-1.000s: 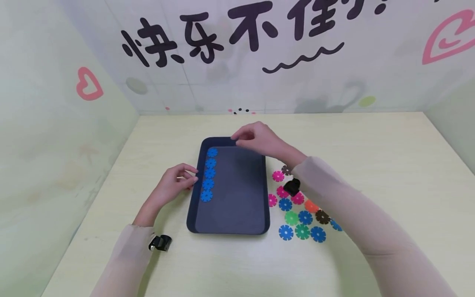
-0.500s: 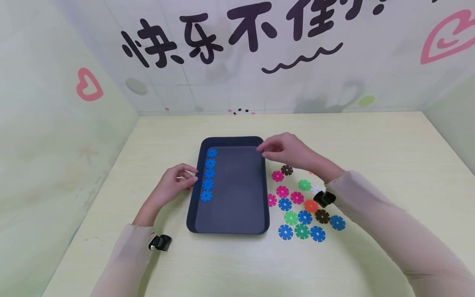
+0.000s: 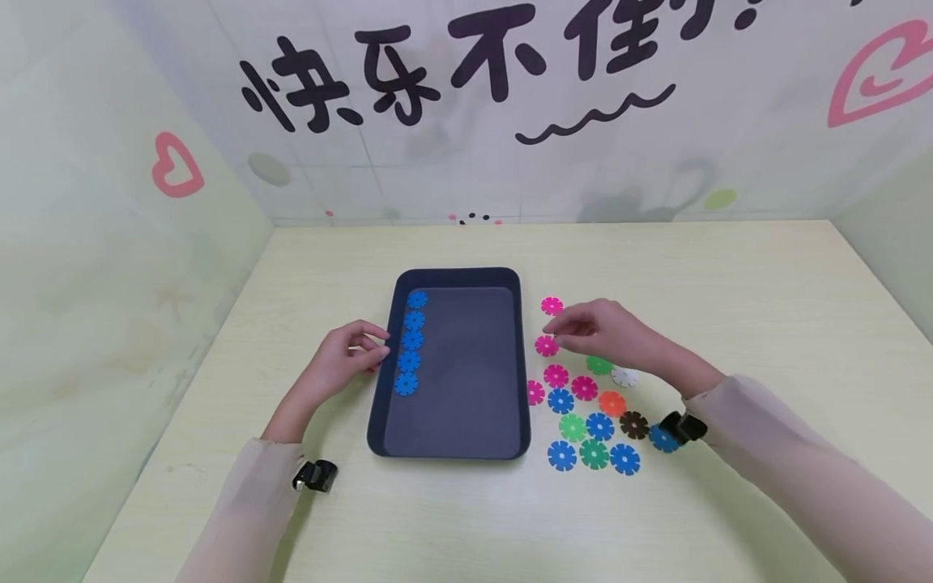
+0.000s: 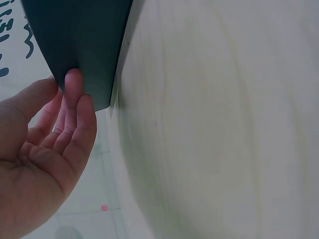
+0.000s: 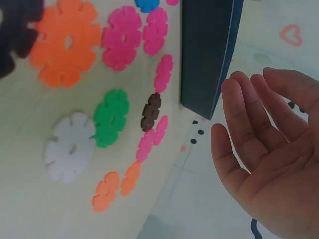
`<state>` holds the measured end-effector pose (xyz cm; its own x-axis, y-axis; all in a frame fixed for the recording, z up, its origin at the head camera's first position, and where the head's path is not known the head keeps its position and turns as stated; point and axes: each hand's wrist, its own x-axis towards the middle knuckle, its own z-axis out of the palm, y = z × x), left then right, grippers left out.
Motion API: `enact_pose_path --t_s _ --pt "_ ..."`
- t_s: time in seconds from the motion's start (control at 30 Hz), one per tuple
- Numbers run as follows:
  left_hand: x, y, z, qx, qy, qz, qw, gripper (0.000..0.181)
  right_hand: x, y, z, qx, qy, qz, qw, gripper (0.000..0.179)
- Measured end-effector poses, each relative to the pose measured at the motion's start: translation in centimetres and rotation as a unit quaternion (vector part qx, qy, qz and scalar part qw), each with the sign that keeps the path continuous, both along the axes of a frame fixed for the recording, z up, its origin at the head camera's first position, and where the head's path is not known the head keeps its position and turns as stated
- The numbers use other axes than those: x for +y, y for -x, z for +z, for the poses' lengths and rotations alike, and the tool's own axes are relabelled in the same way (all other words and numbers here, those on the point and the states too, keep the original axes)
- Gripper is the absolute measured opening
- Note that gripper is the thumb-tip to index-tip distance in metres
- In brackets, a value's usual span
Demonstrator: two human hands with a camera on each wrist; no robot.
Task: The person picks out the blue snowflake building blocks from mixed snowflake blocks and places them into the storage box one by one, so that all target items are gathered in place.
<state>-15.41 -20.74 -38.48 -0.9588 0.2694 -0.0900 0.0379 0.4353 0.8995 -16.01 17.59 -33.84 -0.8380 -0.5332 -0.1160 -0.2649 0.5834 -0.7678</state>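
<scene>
A dark rectangular tray (image 3: 452,372) lies on the table, with a column of blue snowflake discs (image 3: 411,340) along its left inner side. My left hand (image 3: 342,356) is at the tray's left side; in the left wrist view, fingertips (image 4: 75,82) touch its outer wall and the thumb is by the rim. To the tray's right, my right hand (image 3: 612,332) hovers over loose snowflake discs, fingers bent loosely and holding nothing. A pink disc (image 3: 547,346) lies just below its fingertips, another pink disc (image 3: 551,306) just beyond. The right hand partly covers a green disc (image 3: 600,366).
Right of the tray lie several loose discs, among them an orange disc (image 3: 612,403), a brown disc (image 3: 633,425), a white disc (image 3: 624,376) and a blue disc (image 3: 561,456). A printed wall (image 3: 437,178) stands behind the table.
My right hand has moved right and nearer from above the tray's far edge, past its right rim, to over the loose discs. The left hand and the blue column have not moved.
</scene>
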Motion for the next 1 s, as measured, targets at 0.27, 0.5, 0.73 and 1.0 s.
enact_pose_path --t_s 0.27,0.5,0.73,1.0 --pt "0.0 0.0 0.1 0.000 0.001 0.001 1.0000 0.024 0.6 -1.6 -1.4 -0.023 -0.012 0.016 0.9995 0.025" --pt "0.1 -0.1 0.1 0.001 0.004 0.003 1.0000 0.023 0.8 -2.4 -2.5 -0.042 -0.024 0.034 0.9982 0.025" --pt "0.2 -0.1 0.2 -0.001 0.001 0.003 1.0000 0.023 1.0 -2.6 -3.4 -0.039 -0.041 0.047 0.9973 0.031" --pt "0.3 -0.1 0.3 0.001 0.008 0.003 1.0000 0.023 0.6 -2.6 -3.8 -0.033 -0.066 0.062 0.9953 0.036"
